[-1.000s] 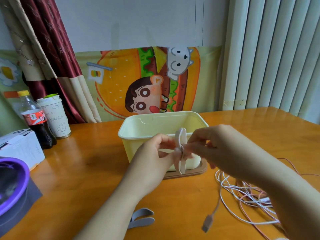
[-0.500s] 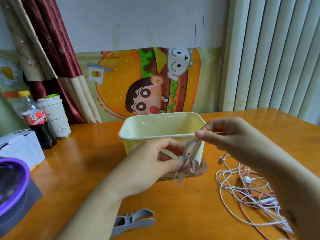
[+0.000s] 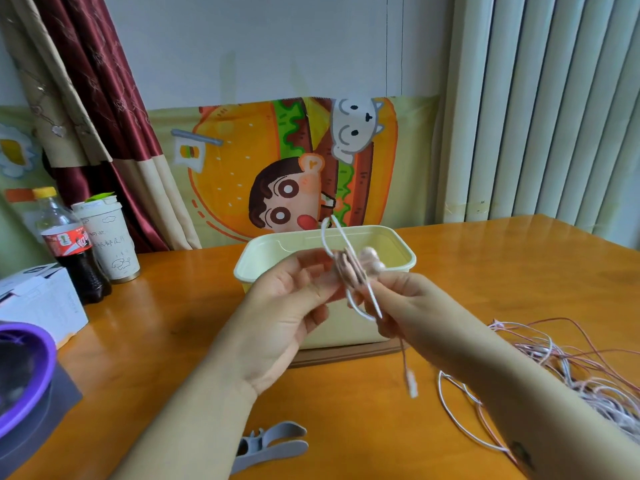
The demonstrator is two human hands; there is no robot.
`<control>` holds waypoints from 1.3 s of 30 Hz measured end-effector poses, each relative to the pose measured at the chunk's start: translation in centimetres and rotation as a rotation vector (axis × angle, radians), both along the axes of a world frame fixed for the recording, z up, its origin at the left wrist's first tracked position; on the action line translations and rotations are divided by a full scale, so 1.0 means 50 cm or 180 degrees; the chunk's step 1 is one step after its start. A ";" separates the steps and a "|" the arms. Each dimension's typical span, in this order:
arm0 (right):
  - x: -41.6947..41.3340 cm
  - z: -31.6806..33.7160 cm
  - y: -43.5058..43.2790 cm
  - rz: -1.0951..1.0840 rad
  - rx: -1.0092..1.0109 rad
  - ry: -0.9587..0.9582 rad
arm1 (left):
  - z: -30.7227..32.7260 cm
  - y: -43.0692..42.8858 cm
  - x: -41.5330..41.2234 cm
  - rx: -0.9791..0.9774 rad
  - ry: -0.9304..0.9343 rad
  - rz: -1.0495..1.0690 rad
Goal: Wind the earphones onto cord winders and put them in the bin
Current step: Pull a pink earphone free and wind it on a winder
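Observation:
A pale cord winder (image 3: pixel 349 271) wrapped with pink earphone cord is held in front of the cream bin (image 3: pixel 398 249). My left hand (image 3: pixel 287 306) pinches the winder's middle from the left. My right hand (image 3: pixel 412 306) grips its lower end and the cord from the right. Two pink earbuds (image 3: pixel 372 259) stick out beside the wound cord. The cord's plug (image 3: pixel 412 384) dangles blurred below my right hand. The inside of the bin looks empty where I can see it.
A grey cord winder (image 3: pixel 273 445) lies on the wooden table near the front edge. A tangle of pink and white earphones (image 3: pixel 554 368) lies at the right. At the left stand a cola bottle (image 3: pixel 69 247), a paper cup (image 3: pixel 109 237), a white box (image 3: pixel 38 303) and a purple-rimmed container (image 3: pixel 24 368).
The winder has risen higher before the bin and carries more wound cord. My right hand dropped from the winder's top to its lower end, and the plug now hangs free.

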State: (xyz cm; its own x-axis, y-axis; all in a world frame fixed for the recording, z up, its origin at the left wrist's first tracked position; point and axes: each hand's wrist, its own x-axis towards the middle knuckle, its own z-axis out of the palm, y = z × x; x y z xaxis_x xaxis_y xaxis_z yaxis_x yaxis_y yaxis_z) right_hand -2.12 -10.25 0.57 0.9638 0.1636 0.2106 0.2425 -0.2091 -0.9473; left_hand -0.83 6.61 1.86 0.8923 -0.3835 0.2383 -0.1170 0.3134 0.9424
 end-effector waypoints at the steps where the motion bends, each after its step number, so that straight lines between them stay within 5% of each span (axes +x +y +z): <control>1: -0.004 0.005 0.002 -0.0094 -0.0341 -0.0135 | -0.002 -0.003 0.002 -0.0127 0.0124 0.0079; 10: -0.030 0.029 -0.002 -0.0265 -0.2121 -0.0665 | -0.022 0.003 0.028 -0.0346 0.0597 0.0685; 16: -0.048 0.051 -0.003 -0.0438 -0.2700 -0.1067 | -0.030 0.002 0.027 0.0339 0.0090 0.0835; 22: -0.055 0.072 -0.022 -0.0577 -0.2337 -0.1103 | -0.036 -0.004 0.020 0.1741 -0.0882 0.0865; 39: -0.017 0.057 -0.067 -0.0579 -0.0844 -0.0623 | -0.027 -0.006 -0.008 0.2303 -0.1417 -0.0269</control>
State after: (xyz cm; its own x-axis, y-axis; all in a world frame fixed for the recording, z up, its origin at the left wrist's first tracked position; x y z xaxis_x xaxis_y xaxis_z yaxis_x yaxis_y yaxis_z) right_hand -2.98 -13.59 3.40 0.9278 0.0671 0.3671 0.3500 -0.4973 -0.7938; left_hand -1.21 6.32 0.50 0.7352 -0.6375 0.2305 -0.5271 -0.3238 0.7857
